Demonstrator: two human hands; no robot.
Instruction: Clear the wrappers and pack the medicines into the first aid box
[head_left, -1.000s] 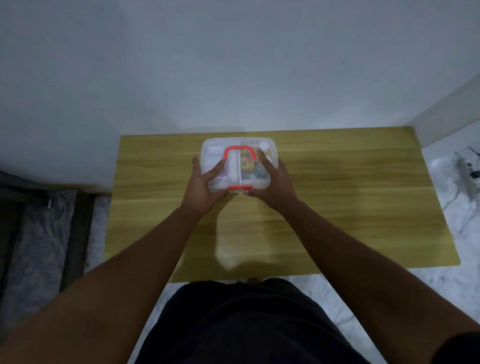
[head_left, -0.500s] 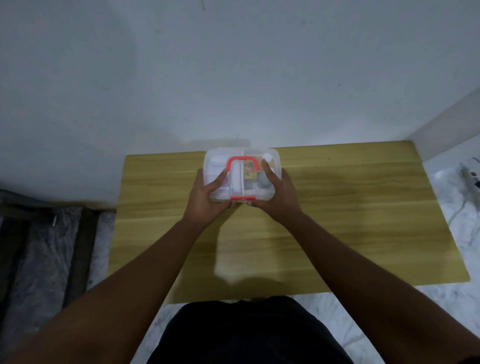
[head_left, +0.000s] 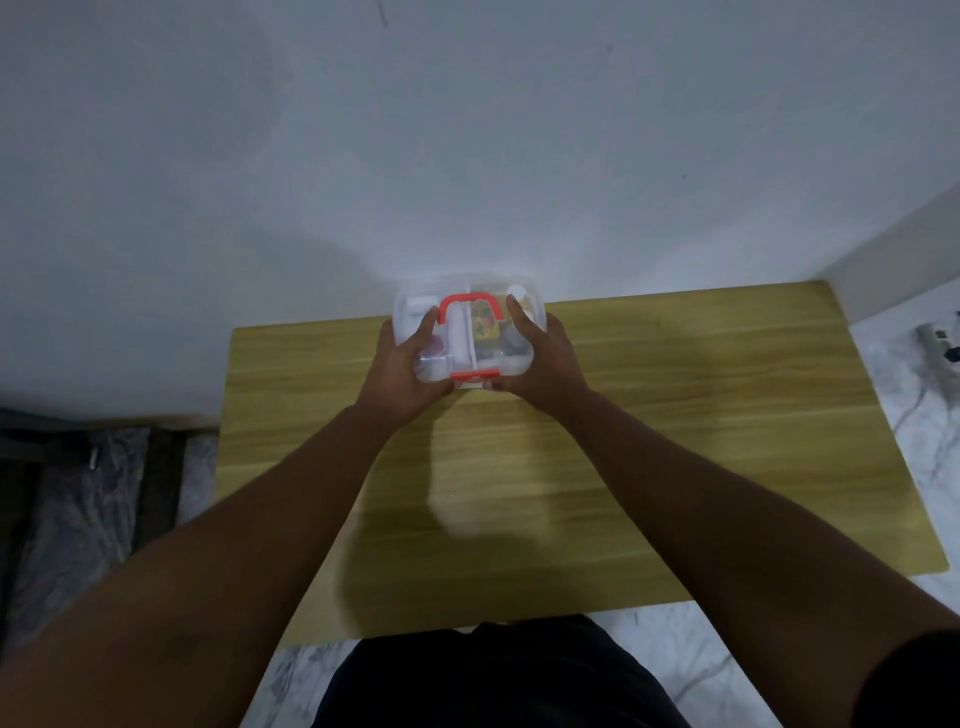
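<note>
The clear first aid box (head_left: 470, 332), lid on and medicines inside, sits at the far edge of the wooden table (head_left: 675, 415), both the left hand (head_left: 402, 371) and right hand (head_left: 540, 364) squeezing its sides, so the job looks nearly finished.

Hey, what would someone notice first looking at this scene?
The clear first aid box with its red handle, at the table's far edge near the wall. The left hand and right hand clasp its near corners, thumbs on the lid. Through the plastic, a colourful packet shows among pale items.
</note>
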